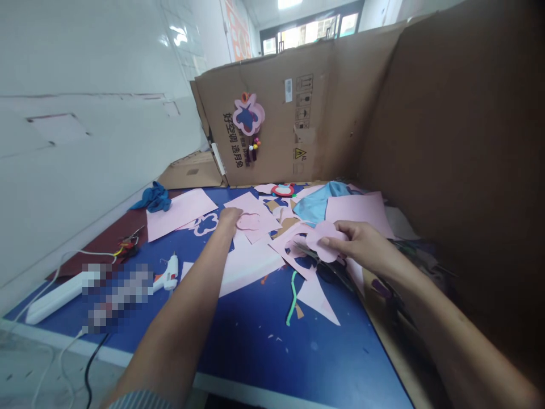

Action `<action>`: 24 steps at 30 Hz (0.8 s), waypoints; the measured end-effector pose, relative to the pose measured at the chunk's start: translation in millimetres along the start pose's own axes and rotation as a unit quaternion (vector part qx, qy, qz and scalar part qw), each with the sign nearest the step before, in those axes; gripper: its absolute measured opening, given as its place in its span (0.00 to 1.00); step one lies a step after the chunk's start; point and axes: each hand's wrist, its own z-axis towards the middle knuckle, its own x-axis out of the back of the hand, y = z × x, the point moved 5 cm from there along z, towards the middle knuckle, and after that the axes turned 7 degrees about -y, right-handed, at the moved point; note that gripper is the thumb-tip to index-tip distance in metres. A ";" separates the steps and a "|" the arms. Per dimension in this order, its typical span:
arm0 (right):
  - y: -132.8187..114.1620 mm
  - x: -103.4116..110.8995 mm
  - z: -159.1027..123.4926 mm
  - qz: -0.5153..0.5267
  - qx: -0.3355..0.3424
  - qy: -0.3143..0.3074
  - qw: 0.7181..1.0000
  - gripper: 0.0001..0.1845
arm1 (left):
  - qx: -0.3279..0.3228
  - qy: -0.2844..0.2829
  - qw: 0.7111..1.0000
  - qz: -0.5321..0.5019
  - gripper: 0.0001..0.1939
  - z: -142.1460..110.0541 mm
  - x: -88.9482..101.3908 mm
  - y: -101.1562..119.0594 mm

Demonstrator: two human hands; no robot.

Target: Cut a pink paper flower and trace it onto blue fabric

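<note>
My right hand (pixel 351 238) pinches a pink paper flower cutout (pixel 326 243) between thumb and fingers, holding it over a pink sheet with a cut-out hole. Under that hand lie dark scissors (pixel 323 262), partly covered. My left hand (pixel 230 217) is closed at the edge of a small pink paper flower shape (pixel 250 222), above a pink sheet (pixel 266 218); its fingertips are mostly hidden. To its left rests a pink flower-shaped outline (pixel 206 225) of paper.
A white glue gun (pixel 171 271), cables and pliers (pixel 128 244) are at the left. Light blue cloth (pixel 319 201) and pink scraps lie at the back. A green strip (pixel 292 298) crosses the blue tabletop (pixel 272 358). Cardboard walls (pixel 340 113) hold a hanging flower ornament (pixel 255 113).
</note>
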 end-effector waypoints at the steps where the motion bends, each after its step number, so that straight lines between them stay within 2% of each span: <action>1: 1.2 -2.2 0.9 0.006 -0.001 -0.004 1.000 0.26 | -0.022 0.021 0.999 0.030 0.24 -5.9 4.5 1.8; 4: 5.3 -10.0 3.2 0.016 -0.001 -0.018 1.000 0.21 | -0.093 0.046 0.990 0.095 0.26 -34.8 3.1 12.1; 6: 8.3 -15.7 4.4 0.020 -0.003 -0.029 0.999 0.17 | -0.129 0.011 0.985 0.115 0.20 -63.9 -13.2 14.3; 7: 9.6 -18.7 4.9 0.022 -0.003 -0.034 0.999 0.16 | -0.151 -0.039 0.980 0.121 0.17 -80.9 -26.5 13.3; 9: 10.7 -24.6 5.6 0.023 0.004 -0.043 0.999 0.15 | -0.172 -0.216 0.955 0.107 0.16 -118.5 -60.3 4.1; 10: 10.2 -27.7 5.9 0.020 0.012 -0.048 0.999 0.16 | -0.154 -0.281 0.944 0.082 0.19 -136.0 -72.8 -3.6; 12: 7.9 -34.2 6.2 0.014 0.030 -0.066 0.997 0.16 | -0.094 -0.357 0.928 0.054 0.23 -162.7 -87.5 -20.2; 15: 4.7 -43.0 5.8 0.015 0.030 -0.097 0.995 0.17 | -0.031 -0.376 0.926 0.032 0.19 -178.0 -88.4 -35.7; 19: 1.2 -45.5 4.9 -0.016 0.017 -0.092 0.995 0.16 | -0.016 -0.354 0.934 0.056 0.05 -172.6 -77.8 -41.5; 24: 0.2 -44.8 4.9 -0.013 0.020 -0.082 0.996 0.16 | -0.006 -0.315 0.948 0.044 0.06 -166.2 -70.7 -47.6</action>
